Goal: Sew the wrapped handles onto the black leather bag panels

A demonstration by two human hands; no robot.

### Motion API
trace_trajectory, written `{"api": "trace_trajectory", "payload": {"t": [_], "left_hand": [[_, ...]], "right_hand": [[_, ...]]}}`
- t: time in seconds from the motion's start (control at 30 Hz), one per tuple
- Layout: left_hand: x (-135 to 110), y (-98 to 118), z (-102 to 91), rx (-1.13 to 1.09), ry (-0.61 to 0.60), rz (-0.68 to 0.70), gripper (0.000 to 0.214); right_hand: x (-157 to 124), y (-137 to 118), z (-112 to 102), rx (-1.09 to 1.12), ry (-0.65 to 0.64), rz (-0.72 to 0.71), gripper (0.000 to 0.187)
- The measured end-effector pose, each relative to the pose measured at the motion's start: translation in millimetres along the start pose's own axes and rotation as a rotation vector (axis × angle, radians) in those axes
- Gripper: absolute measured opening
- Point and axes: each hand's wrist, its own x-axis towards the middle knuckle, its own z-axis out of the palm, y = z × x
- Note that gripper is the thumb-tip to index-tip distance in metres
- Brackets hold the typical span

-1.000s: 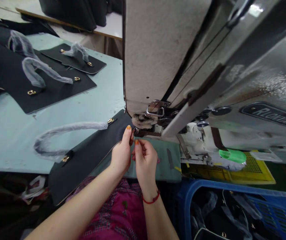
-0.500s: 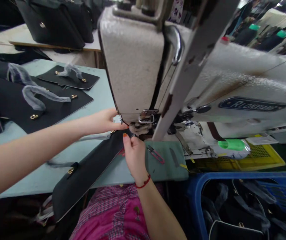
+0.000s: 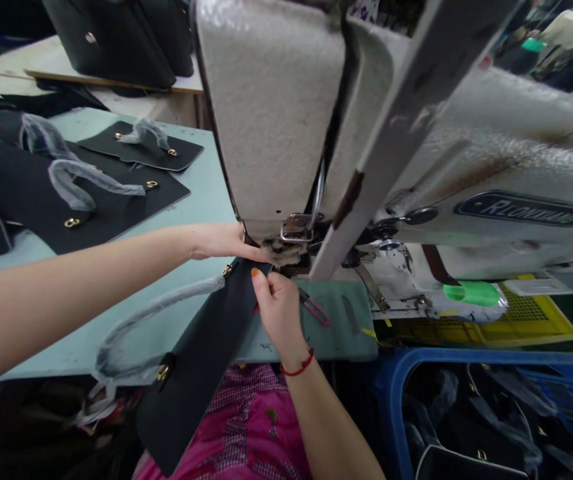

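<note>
A black leather-like bag panel [image 3: 206, 347] runs from under the sewing machine head [image 3: 271, 120] down over the table edge. Its handle [image 3: 141, 320], wrapped in clear plastic, loops out to the left from gold-coloured rings. My right hand [image 3: 280, 310] pinches the panel's right edge just in front of the presser area. My left hand [image 3: 226, 241] lies behind the panel's upper end, thumb stretched toward the needle area. The machine head hides its other fingers. Needle and stitch line are out of sight. Pink-handled thread snips [image 3: 316, 310] lie right of my right hand.
Several black panels [image 3: 116, 213] with plastic-wrapped handles cover the left of the pale table [image 3: 201, 193]. Finished-looking black bags [image 3: 116, 47] stand behind. At lower right is a blue crate [image 3: 391, 393] of similar pieces, with a yellow basket [image 3: 536, 327] above it.
The panel's lower end has swung to the right, toward my lap, and its handle loop shows more fully. Both hands stay by the needle area. The view has shifted slightly.
</note>
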Motion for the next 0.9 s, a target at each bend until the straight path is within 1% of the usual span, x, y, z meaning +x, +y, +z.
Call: {"api": "trace_trajectory", "payload": {"t": [0.1,0.17,0.3,0.43,0.53,0.6,0.63,0.67,0.73,0.77,0.8,0.83,0.87,0.9], "left_hand": [[-6,-13,1.3,0.036,-0.169,-0.040,0.022],[-8,-25,1.3,0.044,-0.205,-0.033,0.023],[-11,-43,3.6,0.046,-0.155,0.014,0.034],[-18,-46,9.2,0.093,-0.141,0.032,0.035],[-17,-46,7.1,0.106,-0.147,0.036,0.037],[-12,-50,-0.5,0.112,-0.138,0.050,0.039],[-9,-55,-6.4,0.118,-0.107,0.071,0.040],[-8,-60,-13.4,0.127,-0.050,0.102,0.039],[-10,-75,-29.6,0.190,0.109,0.197,0.039],[-15,-85,-37.8,0.248,0.190,0.253,0.040],[-22,-96,-45.2,0.332,0.236,0.299,0.041],[-31,-108,-51.1,0.426,0.249,0.335,0.043],[-40,-121,-54.8,0.512,0.224,0.351,0.045],[-50,-133,-56.0,0.576,0.170,0.348,0.048]], "right_hand": [[1,0,-11,0.001,-0.072,-0.019,0.047],[2,2,-19,-0.006,-0.120,-0.028,0.047],[6,4,-34,0.019,-0.221,0.006,0.045],[7,3,-42,0.042,-0.287,0.028,0.043],[7,3,-43,0.045,-0.294,0.038,0.044],[6,3,-43,0.042,-0.292,0.034,0.044],[5,3,-43,0.035,-0.291,0.030,0.044],[5,2,-44,0.021,-0.287,0.025,0.045],[3,2,-46,-0.013,-0.279,0.016,0.046],[1,1,-47,-0.025,-0.278,0.017,0.046],[-2,0,-47,-0.033,-0.278,0.021,0.047],[-5,-1,-48,-0.038,-0.283,0.030,0.048],[-9,-1,-48,-0.042,-0.291,0.042,0.049],[-14,-2,-48,-0.047,-0.302,0.059,0.049]]}}
